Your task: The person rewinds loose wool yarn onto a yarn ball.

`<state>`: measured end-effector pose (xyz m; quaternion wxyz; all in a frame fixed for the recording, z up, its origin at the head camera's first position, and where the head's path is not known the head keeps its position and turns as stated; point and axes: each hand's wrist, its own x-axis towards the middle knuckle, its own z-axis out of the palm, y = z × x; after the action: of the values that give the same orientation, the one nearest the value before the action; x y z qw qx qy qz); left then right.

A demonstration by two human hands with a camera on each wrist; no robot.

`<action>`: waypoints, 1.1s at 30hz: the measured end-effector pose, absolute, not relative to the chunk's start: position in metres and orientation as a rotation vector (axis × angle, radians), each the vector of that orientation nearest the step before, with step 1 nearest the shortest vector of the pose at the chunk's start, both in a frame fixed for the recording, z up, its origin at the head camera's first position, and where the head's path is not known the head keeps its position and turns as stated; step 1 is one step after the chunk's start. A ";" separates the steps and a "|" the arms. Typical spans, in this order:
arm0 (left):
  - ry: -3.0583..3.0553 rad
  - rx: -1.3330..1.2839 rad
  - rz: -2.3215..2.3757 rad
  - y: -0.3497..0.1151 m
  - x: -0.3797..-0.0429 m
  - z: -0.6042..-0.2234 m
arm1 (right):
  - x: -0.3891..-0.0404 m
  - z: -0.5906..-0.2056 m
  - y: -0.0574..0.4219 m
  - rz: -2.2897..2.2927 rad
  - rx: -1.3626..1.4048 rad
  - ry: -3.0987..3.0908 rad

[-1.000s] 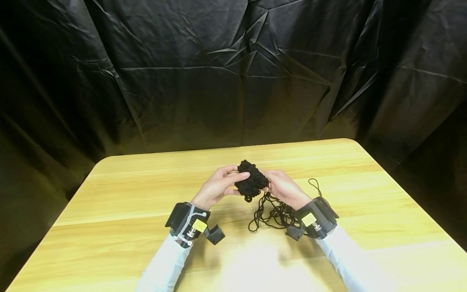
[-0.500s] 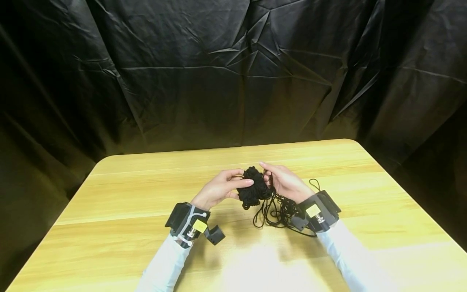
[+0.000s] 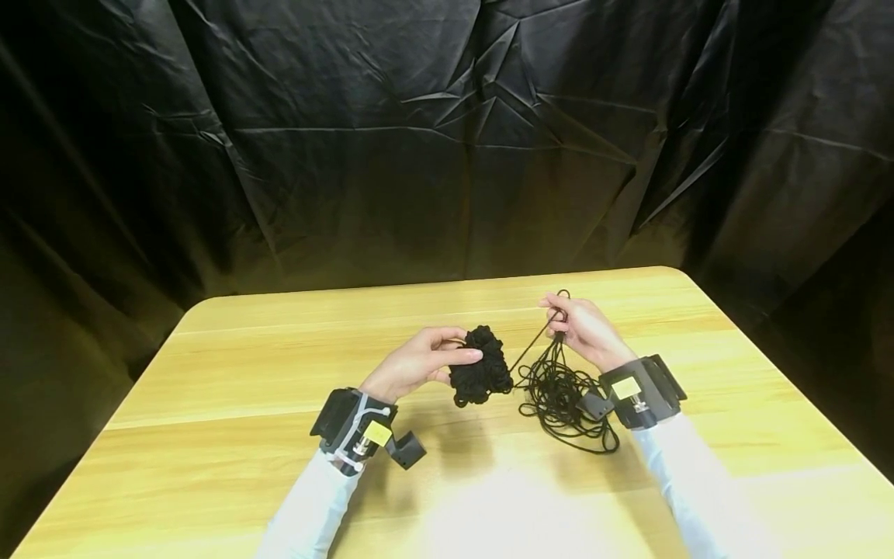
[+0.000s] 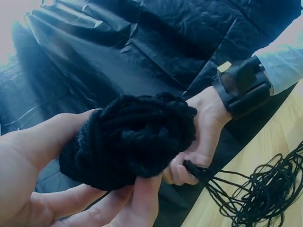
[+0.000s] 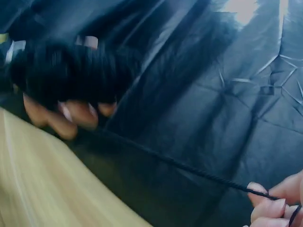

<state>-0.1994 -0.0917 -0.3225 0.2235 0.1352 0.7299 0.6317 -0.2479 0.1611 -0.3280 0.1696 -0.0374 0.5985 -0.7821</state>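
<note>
My left hand grips a thick bundle of black cord, thumb on top and fingers beneath. In the left wrist view the bundle looks tightly wound. Up and to the right, my right hand pinches a strand of the cord and has more strands gathered in its curled fingers. One taut length of cord runs between the bundle and the right fingertips. Below the right hand hangs a loose tangle of cord, its lower loops at the tabletop.
A light wooden table lies under both hands. Behind it hangs a creased black sheet. Each wrist wears a black strapped camera mount, the left mount and the right mount.
My right hand has moved away from the bundle, up and to the right, drawing a strand out straight. The loose tangle shifted right with it. The left hand keeps its hold nearly in place.
</note>
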 end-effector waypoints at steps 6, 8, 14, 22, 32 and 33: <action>2.021 0.368 1.732 -0.093 -0.199 -0.320 | -0.252 -0.340 0.172 -1.881 -0.019 2.328; 2.026 0.347 1.742 -0.094 -0.199 -0.320 | -0.251 -0.345 0.171 -1.689 -0.030 2.543; 1.982 0.368 1.851 -0.091 -0.201 -0.319 | -0.239 -0.355 0.145 -1.497 -0.492 2.702; 1.865 0.414 2.040 -0.090 -0.205 -0.321 | -0.224 -0.361 0.113 -1.817 -0.851 1.663; 1.858 0.347 2.124 -0.092 -0.208 -0.322 | -0.224 -0.369 0.114 -1.848 -1.059 1.379; 1.852 0.358 2.121 -0.092 -0.208 -0.323 | -0.225 -0.369 0.114 -1.853 -1.052 1.376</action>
<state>-0.2078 -0.0925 -0.3227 0.1510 0.1246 0.6450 0.7386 -0.2251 0.1137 -0.3695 0.2980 -0.3961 0.5179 -0.6972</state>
